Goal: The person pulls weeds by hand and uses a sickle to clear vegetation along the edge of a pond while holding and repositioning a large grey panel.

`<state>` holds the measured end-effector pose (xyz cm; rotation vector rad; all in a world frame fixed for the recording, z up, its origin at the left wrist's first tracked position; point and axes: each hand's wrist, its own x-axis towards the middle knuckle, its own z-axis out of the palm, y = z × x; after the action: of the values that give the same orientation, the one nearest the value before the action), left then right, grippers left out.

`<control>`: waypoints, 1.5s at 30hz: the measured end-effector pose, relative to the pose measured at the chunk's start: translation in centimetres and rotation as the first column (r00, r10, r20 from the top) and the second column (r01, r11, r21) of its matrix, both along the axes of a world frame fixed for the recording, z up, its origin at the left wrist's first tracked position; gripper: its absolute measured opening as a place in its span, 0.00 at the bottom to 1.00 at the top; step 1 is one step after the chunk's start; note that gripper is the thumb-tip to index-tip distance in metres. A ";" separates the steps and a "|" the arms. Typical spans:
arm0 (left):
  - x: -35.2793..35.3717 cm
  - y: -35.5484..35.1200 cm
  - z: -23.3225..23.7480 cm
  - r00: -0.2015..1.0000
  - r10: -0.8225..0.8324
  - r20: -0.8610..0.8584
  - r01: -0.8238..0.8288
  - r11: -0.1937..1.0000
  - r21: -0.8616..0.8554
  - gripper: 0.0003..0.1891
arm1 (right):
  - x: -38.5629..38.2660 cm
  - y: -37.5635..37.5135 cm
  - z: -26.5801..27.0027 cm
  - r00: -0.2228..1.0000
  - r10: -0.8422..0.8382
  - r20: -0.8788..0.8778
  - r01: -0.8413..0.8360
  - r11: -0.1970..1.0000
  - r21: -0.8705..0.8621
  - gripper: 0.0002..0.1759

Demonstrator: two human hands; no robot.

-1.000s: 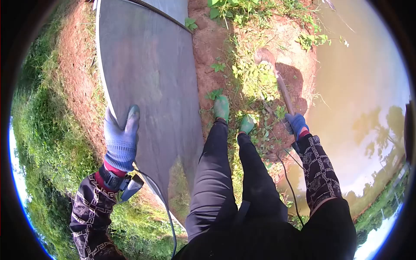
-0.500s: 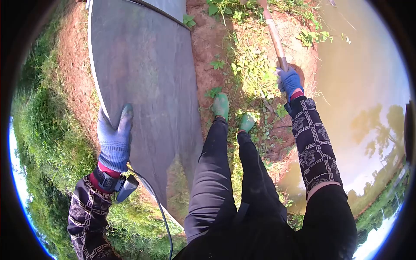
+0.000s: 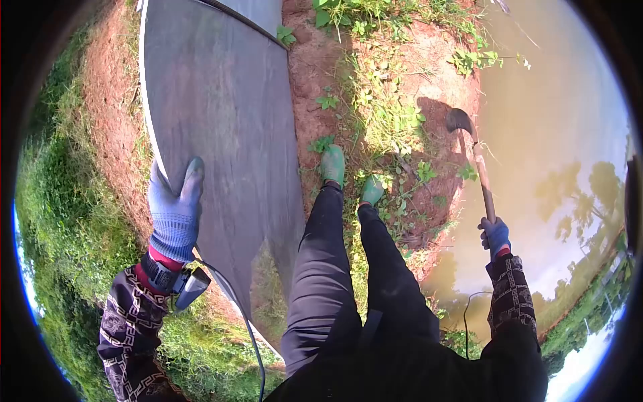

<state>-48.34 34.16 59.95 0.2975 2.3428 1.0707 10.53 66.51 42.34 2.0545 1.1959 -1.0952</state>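
Note:
My left hand (image 3: 175,213), in a blue knitted glove, grips the pale edge of a large grey sheet (image 3: 228,120). Its thumb lies on the near face and the fingers go behind the edge. My right hand (image 3: 495,234), also gloved in blue, is closed round the wooden handle of a sickle (image 3: 483,179). The sickle's dark curved blade hangs over the bank near the water's edge, hooked to the left, with its shadow on the soil. It touches no plant that I can make out.
Muddy water (image 3: 536,127) lies along the right side. My green shoes (image 3: 332,165) stand on reddish soil with low weeds (image 3: 385,100) between the sheet and the water. Dense green growth (image 3: 80,214) is at the left. A dark cable (image 3: 251,328) hangs below my left wrist.
My right hand has swung the sickle right and back towards me, out over the water, bringing its blade into view. My left hand still holds the sheet's edge.

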 end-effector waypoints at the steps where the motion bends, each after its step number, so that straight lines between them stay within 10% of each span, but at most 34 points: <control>1: -0.1 -0.1 0.0 0.999 -0.034 -0.026 0.034 0.999 -0.019 0.23 | -3.7 0.7 -0.8 0.997 0.063 -0.035 -0.062 0.998 0.012 0.16; 9: -0.3 -0.4 -0.7 0.998 -0.023 -0.057 0.021 0.999 -0.033 0.21 | -30.9 3.5 -14.0 0.657 0.112 -0.746 0.119 0.961 0.249 0.15; 11: -0.3 -0.3 -0.5 0.998 -0.033 -0.054 0.029 0.997 -0.074 0.21 | -35.1 0.3 -13.5 0.567 -0.212 -0.796 0.255 0.964 -0.075 0.14; 13: 0.0 -0.1 -0.4 0.999 -0.011 -0.053 0.009 0.999 -0.047 0.21 | -34.3 -4.0 -17.0 0.707 -0.123 -0.696 0.195 0.981 0.024 0.14; 15: 0.3 0.2 0.0 0.999 0.003 -0.042 -0.003 1.000 -0.011 0.21 | -25.3 -9.5 -25.2 0.782 -0.251 -0.571 0.078 0.948 -0.309 0.11; 16: 0.4 0.3 0.2 1.000 0.010 -0.023 -0.011 1.000 -0.017 0.20 | -23.5 -11.1 -20.5 0.930 0.025 -0.367 -0.101 0.976 -0.190 0.11; 17: 0.2 0.4 0.2 1.000 0.020 -0.009 -0.020 1.000 -0.019 0.20 | -20.2 -12.3 -18.4 0.848 -0.241 -0.471 0.147 0.963 -0.228 0.12; 23: 0.3 0.2 0.1 1.000 0.008 -0.005 -0.008 1.000 0.020 0.21 | -16.4 -9.6 -10.1 0.914 -0.036 -0.405 -0.043 0.982 -0.184 0.15; 26: 0.2 -0.3 0.0 0.999 0.028 0.036 -0.029 0.999 0.041 0.23 | -21.5 -5.5 -12.0 0.768 -0.250 -0.590 0.202 0.968 -0.148 0.16; 28: 0.0 -0.3 0.1 0.998 0.029 0.064 -0.030 0.999 0.016 0.24 | -26.8 -2.1 -11.2 0.764 -0.083 -0.640 0.133 0.991 0.030 0.17; 33: 0.3 0.2 0.3 0.998 0.045 0.034 -0.045 0.999 -0.004 0.25 | -36.9 -0.7 -17.0 0.405 -0.402 -0.821 0.481 0.858 -0.183 0.14; 35: 0.6 0.2 0.2 0.997 0.064 0.038 -0.064 0.998 -0.002 0.24 | -37.6 -4.8 -21.8 0.504 -0.413 -0.759 0.429 0.882 -0.195 0.15; 37: 0.4 0.3 0.3 0.996 0.075 0.049 -0.076 0.997 0.011 0.24 | -34.9 -9.6 -21.1 0.579 -0.594 -0.558 0.247 0.780 -0.575 0.12; 45: -0.1 0.0 -0.1 1.000 0.012 -0.005 -0.012 1.000 -0.027 0.22 | -18.2 -10.2 -9.9 0.786 -0.436 -0.439 0.234 0.866 -0.441 0.13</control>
<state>-48.49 34.19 59.84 0.2766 2.3645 1.0442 -7.68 56.34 32.46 1.7573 0.7545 -1.9979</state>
